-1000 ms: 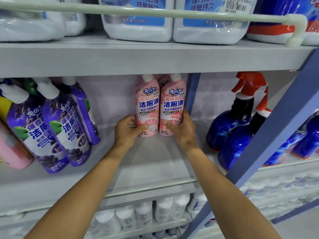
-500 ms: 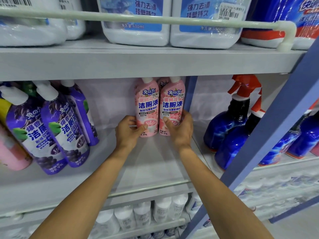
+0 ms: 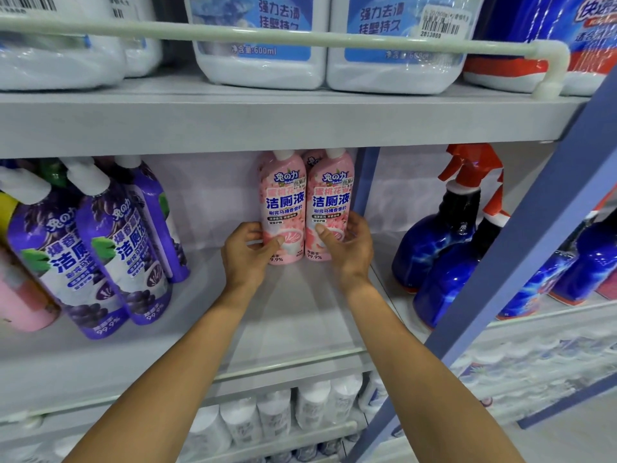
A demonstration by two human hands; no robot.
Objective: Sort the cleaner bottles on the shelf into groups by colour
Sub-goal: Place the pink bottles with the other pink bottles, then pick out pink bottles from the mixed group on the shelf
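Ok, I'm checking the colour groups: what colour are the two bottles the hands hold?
Both held bottles are pink, with white caps; the head view shows them best.

Bare shelf floor (image 3: 207,302) open between purple bottles (image 3: 123,248) and pink bottles (image 3: 283,202); blue post (image 3: 365,182) close right.

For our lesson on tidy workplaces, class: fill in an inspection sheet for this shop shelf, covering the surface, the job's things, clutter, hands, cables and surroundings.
Surface: grey middle shelf with a front rail.
Job's things: left pink bottle and right pink bottle upright, side by side at the back; purple bottles grouped on the left, a stray pink bottle at the far left edge; blue spray bottles on the right.
Clutter: nothing seen.
Hands: left hand grips the left pink bottle; right hand grips the right pink bottle.
Cables: nothing seen.
Surroundings: white jugs on the shelf above; white bottles below.
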